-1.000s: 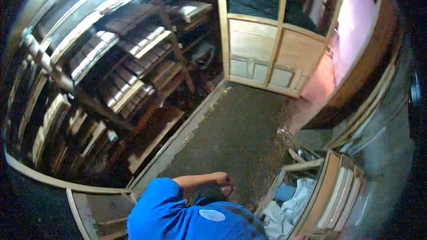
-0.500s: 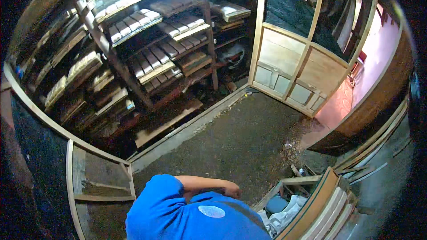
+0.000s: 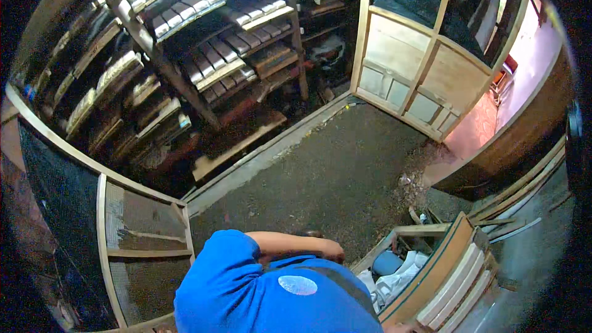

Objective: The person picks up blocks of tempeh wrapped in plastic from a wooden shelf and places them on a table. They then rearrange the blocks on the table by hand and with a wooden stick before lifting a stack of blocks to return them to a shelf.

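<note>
My left arm, in a blue sleeve, bends across the front of my body. My left hand point(image 3: 333, 250) is held over the dark floor, left of an open wooden box point(image 3: 423, 229). Its fingers are turned away, so I cannot see whether it holds anything. Inside the box lie a rounded blue thing point(image 3: 386, 263) and crumpled white cloth point(image 3: 404, 276). A small patch of skin, likely my right hand point(image 3: 399, 328), shows at the lower edge beside the stacked boards point(image 3: 453, 287); its fingers are hidden. Just beyond my left forearm is a dark shape I cannot make out.
Wooden shelves point(image 3: 213, 77) with rows of pale-topped blocks fill the far left, behind a low concrete curb point(image 3: 271, 154). A wood-framed door point(image 3: 425, 55) stands at the far right by a curved brown panel point(image 3: 512, 142). A mesh-covered frame point(image 3: 145, 209) is at the left.
The room has shifted upward in the view. My left hand sits slightly higher and further right in the picture. A patch of skin now shows beside the boards at the lower edge.
</note>
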Demonstrator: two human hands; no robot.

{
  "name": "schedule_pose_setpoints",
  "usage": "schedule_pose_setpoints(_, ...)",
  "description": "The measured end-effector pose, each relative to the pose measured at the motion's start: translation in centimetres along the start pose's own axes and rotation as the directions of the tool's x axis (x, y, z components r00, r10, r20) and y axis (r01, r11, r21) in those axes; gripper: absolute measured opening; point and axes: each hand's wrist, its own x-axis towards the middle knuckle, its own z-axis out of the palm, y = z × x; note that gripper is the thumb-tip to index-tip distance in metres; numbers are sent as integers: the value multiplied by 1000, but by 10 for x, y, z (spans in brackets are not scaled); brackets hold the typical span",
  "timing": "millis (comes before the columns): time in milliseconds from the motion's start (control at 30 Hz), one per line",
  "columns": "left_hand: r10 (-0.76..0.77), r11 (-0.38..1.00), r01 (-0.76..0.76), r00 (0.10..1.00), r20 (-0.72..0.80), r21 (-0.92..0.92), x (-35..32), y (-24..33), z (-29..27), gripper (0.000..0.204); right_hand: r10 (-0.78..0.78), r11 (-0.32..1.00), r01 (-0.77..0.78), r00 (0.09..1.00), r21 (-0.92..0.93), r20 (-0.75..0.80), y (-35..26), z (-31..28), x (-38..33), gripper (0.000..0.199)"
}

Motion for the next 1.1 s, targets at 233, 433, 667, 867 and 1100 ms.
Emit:
schedule_pose_setpoints(233,-34,999,31,982,-186,-19,14,-49,49,39,18,1000,-18,999,8,29,2,-7,4,40)
schedule_pose_setpoints(433,22,1000,-22,997,-77,2,16,-25,27,37,48,999,-48,999,17,-4,6,-21,4,40)
schedule_pose_setpoints(667,315,949,-312,945,-93,39,27,-44,37,35,99,994,-96,994,41,-56,16,-40,-3,40)
schedule_pose_setpoints(867,577,810,-586,801,158,10,77,-128,110,35,124,990,-118,989,80,-78,26,-62,-7,40)
schedule_pose_setpoints(1100,379,925,-368,913,149,-97,34,-42,45,33,168,983,-154,973,98,-155,51,-99,-26,40)
